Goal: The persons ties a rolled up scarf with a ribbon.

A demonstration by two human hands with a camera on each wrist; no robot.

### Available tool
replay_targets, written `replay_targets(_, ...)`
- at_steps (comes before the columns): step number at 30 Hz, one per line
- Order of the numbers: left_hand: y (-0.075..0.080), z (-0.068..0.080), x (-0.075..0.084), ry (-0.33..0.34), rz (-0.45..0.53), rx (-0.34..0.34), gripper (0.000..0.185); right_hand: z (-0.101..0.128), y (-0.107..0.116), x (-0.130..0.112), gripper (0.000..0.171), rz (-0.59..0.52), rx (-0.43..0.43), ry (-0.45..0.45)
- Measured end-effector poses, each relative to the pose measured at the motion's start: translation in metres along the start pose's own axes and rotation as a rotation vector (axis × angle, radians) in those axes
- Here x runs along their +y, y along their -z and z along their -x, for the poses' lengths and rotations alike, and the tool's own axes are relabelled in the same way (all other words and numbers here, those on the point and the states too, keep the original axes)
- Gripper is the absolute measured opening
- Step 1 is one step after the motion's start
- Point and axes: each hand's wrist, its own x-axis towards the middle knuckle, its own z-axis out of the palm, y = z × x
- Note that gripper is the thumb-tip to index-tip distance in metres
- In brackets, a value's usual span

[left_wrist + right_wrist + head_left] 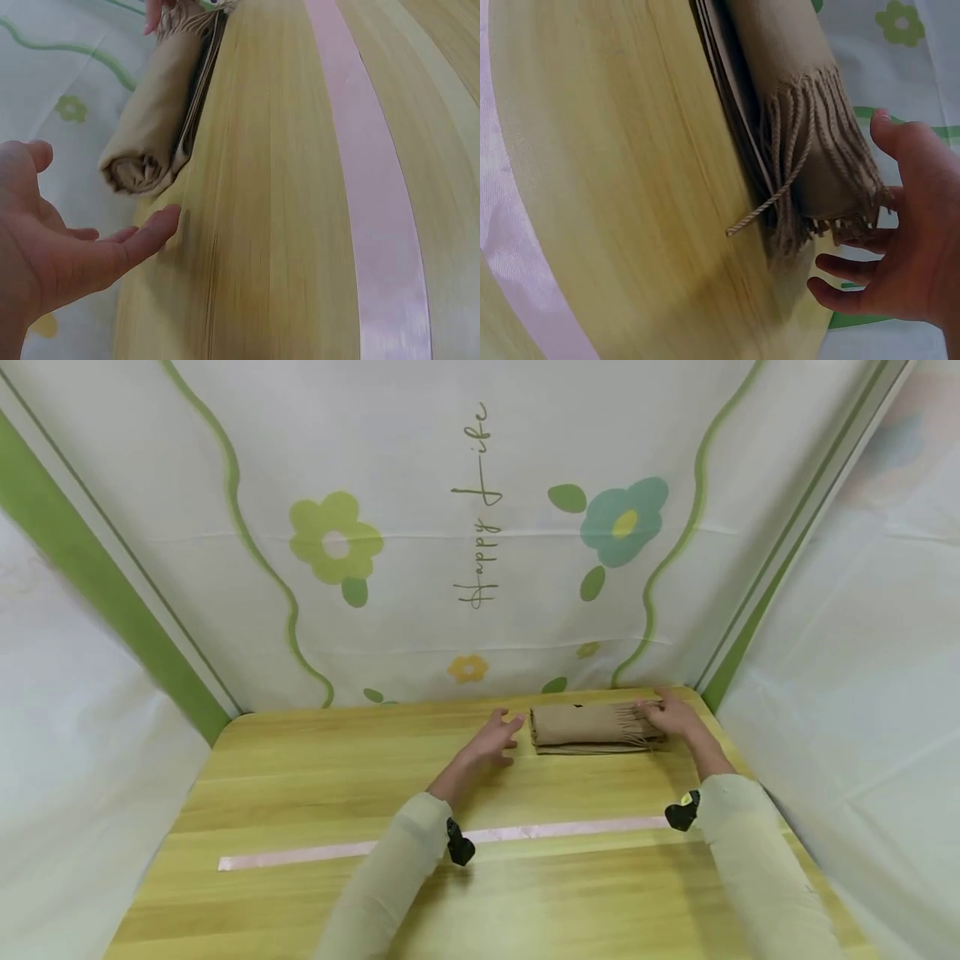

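Note:
A tan fringed scarf, rolled up, lies at the back of the wooden table. Its spiral end faces my left hand, whose fingers are spread a short gap away from the roll and hold nothing. At the tasselled end, my right hand is spread beside the fringe. One or two of its fingertips are partly hidden behind the tassels and seem to touch them. A loose twisted tassel sticks out toward the table.
A pink strip crosses the wooden table in front of the scarf. White flower-printed curtain hangs right behind the table's back edge, and white sheets flank both sides. Dark devices are worn on both wrists.

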Motion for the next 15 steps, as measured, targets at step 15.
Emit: replay_targets(15, -0.048, -0.044, 0.011, -0.006, -0.268, 0.283, 0.039, -0.007, -0.009, 0.009, 0.091, -0.244, -0.118, -0.089)
